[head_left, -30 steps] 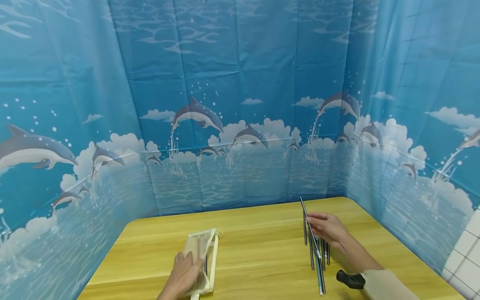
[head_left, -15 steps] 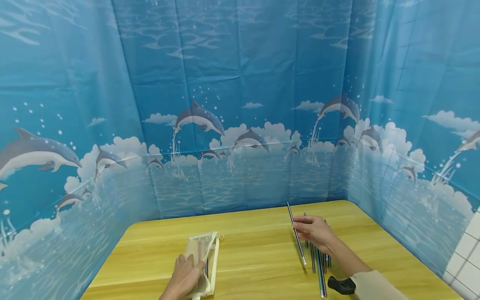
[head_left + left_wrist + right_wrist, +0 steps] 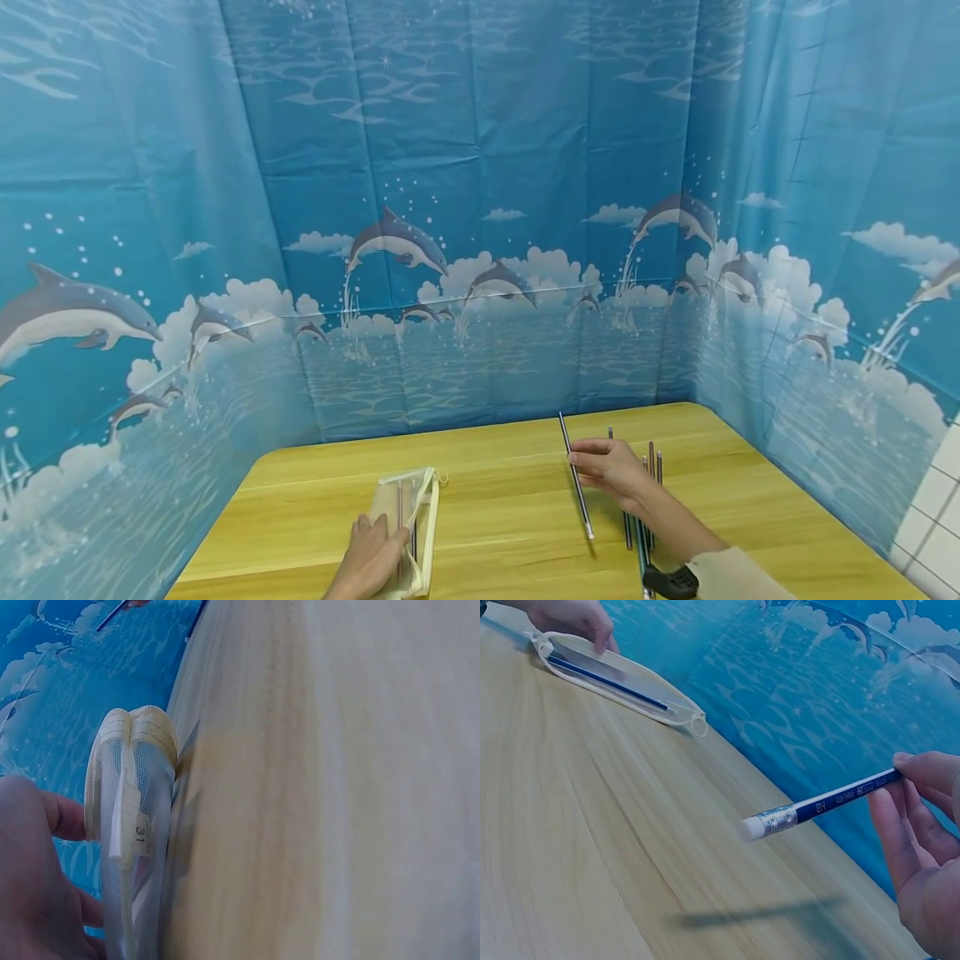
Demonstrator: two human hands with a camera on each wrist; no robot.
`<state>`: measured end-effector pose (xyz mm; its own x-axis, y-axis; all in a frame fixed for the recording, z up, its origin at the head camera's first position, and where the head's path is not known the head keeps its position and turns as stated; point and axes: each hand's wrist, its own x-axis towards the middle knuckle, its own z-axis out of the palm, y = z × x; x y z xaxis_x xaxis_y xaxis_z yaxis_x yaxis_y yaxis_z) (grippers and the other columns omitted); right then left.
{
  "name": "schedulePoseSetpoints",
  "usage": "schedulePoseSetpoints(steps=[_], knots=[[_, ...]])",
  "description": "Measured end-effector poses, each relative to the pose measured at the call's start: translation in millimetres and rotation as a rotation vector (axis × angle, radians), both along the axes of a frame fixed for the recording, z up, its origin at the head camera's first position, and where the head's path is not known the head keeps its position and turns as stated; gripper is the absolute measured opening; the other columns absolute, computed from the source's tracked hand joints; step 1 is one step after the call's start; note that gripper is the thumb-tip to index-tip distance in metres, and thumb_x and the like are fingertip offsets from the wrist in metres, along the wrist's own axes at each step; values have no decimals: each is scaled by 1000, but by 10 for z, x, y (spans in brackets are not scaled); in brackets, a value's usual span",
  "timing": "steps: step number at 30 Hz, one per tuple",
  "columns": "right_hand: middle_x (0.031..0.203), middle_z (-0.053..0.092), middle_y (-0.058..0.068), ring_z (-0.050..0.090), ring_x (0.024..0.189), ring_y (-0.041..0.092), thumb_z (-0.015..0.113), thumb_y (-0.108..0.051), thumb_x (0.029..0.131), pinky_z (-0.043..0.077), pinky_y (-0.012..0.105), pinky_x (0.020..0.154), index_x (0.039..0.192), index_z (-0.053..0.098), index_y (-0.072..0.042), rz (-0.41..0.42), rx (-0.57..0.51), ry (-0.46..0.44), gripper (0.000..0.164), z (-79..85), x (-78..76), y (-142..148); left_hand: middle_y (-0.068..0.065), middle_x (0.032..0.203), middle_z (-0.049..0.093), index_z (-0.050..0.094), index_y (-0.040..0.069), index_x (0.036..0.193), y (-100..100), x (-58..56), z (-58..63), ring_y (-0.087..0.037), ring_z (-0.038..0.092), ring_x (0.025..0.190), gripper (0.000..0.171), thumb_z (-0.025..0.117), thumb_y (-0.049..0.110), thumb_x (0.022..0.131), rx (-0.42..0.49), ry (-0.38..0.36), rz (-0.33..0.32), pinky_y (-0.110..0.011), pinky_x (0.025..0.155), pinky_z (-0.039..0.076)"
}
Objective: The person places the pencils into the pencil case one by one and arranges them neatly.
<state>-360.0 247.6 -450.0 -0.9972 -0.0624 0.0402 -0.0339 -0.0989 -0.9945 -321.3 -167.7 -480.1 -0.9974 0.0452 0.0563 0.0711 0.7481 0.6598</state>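
My left hand (image 3: 367, 557) holds a cream, see-through zip pencil case (image 3: 386, 497) on the table, its thumb at the mouth. In the right wrist view the case (image 3: 649, 679) gapes open along its zip, and a dark blue pencil (image 3: 611, 684) lies inside. My right hand (image 3: 617, 477) pinches another dark blue pencil (image 3: 581, 500) between thumb and fingers. That pencil hangs above the table with its white eraser end (image 3: 754, 828) toward me; its shadow falls below. Several more pencils (image 3: 627, 529) lie on the table under my right forearm, partly hidden by it.
The yellow wood-grain table (image 3: 510, 500) has rounded far corners. Behind and beside it hangs a blue curtain (image 3: 480, 358) printed with dolphins. White tiles (image 3: 930, 492) show at the right. A black band (image 3: 671, 582) sits at my right wrist.
My right hand has carried the pencil leftward, away from the other pencils and nearer the case. The left hand has stayed on the case.
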Motion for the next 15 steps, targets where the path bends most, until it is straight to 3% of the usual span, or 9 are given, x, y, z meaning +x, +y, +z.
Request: schedulePoseSetpoints(steps=[9,15], knots=[[108,65,10,70,88,17,73,-10,96,61,33,79,132,61,10,22,-50,0,42,11,-7,-218,-47,148,34,46,-24,139,-5,-6,8,-64,8,145,72,51,36,100,10,-9,-7,-75,112,16],[106,67,9,70,86,15,72,-8,97,61,32,78,130,62,10,63,-76,1,39,-33,-15,-408,-49,150,27,45,-24,139,-6,-11,-1,-64,10,144,74,53,37,97,19,-17,1,-76,112,17]])
